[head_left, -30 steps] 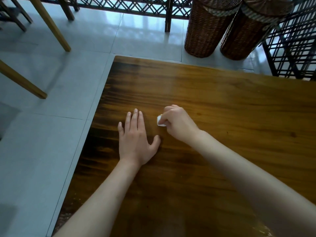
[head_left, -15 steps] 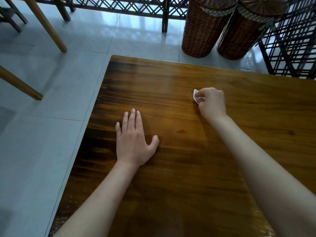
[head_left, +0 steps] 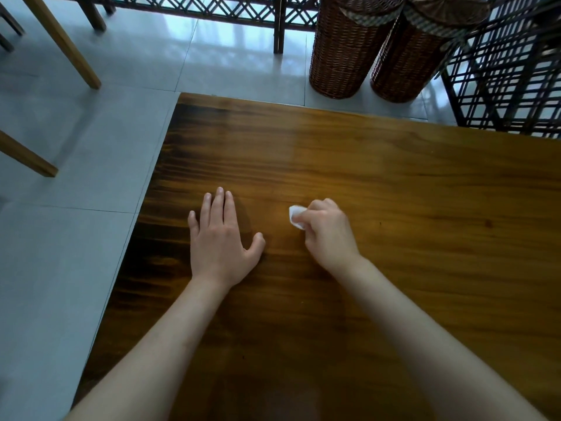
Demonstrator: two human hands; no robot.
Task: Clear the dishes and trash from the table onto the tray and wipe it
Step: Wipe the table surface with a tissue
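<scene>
A dark brown wooden table fills most of the head view. My right hand grips a small white wad of tissue and holds it down on the tabletop near the middle. My left hand lies flat on the wood with straight fingers, a short way left of the tissue. No dishes, trash or tray are in view.
Two tall wicker baskets stand on the tiled floor beyond the table's far edge. A dark lattice rack is at the far right. Wooden chair legs stand on the floor at the left, past the table's left edge.
My right hand swept the tissue out to the far right, then back toward my left hand. My left hand stayed flat in place.
</scene>
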